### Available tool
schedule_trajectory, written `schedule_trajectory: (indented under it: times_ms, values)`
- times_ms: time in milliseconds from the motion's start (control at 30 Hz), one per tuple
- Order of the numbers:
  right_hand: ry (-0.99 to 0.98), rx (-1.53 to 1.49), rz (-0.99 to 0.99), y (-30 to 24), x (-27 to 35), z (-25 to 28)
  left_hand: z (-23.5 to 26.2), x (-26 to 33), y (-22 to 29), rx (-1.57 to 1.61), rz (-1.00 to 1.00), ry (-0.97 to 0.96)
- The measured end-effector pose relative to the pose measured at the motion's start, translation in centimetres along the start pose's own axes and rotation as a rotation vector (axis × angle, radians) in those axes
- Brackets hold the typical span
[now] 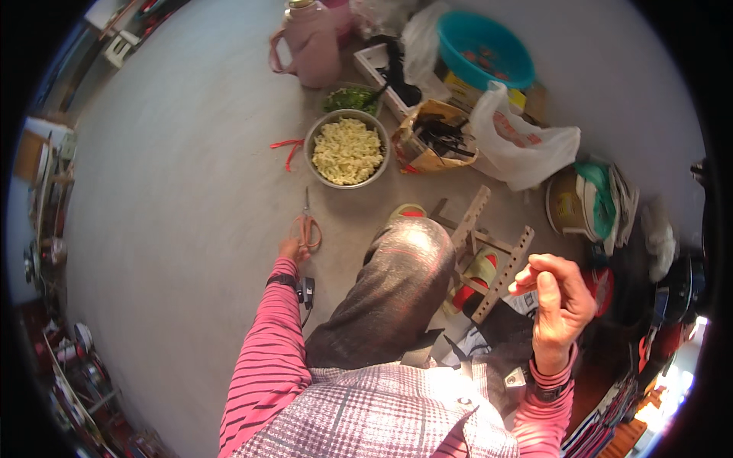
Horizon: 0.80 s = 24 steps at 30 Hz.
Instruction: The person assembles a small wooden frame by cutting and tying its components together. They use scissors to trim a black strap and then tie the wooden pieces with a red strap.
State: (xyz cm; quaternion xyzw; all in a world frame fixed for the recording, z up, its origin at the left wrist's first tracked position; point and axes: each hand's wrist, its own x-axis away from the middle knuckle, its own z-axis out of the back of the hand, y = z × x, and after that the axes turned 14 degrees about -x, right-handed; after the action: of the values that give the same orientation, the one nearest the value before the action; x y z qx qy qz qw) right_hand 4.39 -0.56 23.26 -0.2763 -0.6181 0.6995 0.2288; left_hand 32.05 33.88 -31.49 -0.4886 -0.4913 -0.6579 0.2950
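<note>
My left hand (292,249) is low over the floor with its fingers closed at the handles of a pair of scissors (309,230). The scissors have orange-pink loops, and their narrow blades point away from me. My right hand (561,305) is raised at the right, palm partly turned in; its fingers are loosely curled, the thumb stands a little apart, and I see nothing in it. Beyond the scissors a metal bowl (308,156) holds a heap of pale yellow chopped pieces (348,151). A red strip or tie (289,146) lies left of the bowl.
Behind the bowl are chopped greens (353,99) and a pink jug (311,49). To the right stand a paper bag (416,145) with dark strips, a white plastic bag (527,156), a teal basin (489,42) and a bucket (566,202). A wooden frame with holes (508,267) stands beside my knee.
</note>
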Motion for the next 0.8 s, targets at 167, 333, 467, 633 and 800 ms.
schedule_trajectory:
  times_ms: [167, 333, 467, 633, 800]
  values:
    - [-0.067, -0.175, 0.304, -6.4, -0.8, -2.1, -1.5, 1.7, -0.8, -0.083, -0.049, 0.022]
    - [-0.339, -0.185, 0.284, -10.6, -0.9, -2.1, -2.2, 3.4, 1.8, -0.163, -0.03, 0.082]
    - [-0.451, 0.114, 0.315, -12.6, 0.4, -2.2, -2.6, 5.7, 5.3, 0.029, -0.084, -0.328]
    - [-0.62, 0.362, 0.326, -14.7, 3.0, -2.5, -8.4, 14.6, 12.4, -0.301, -0.445, -0.276]
    - [-0.713, 0.502, 0.322, -16.0, 5.8, -2.8, -14.7, 28.6, 18.9, -0.489, -0.808, -0.398]
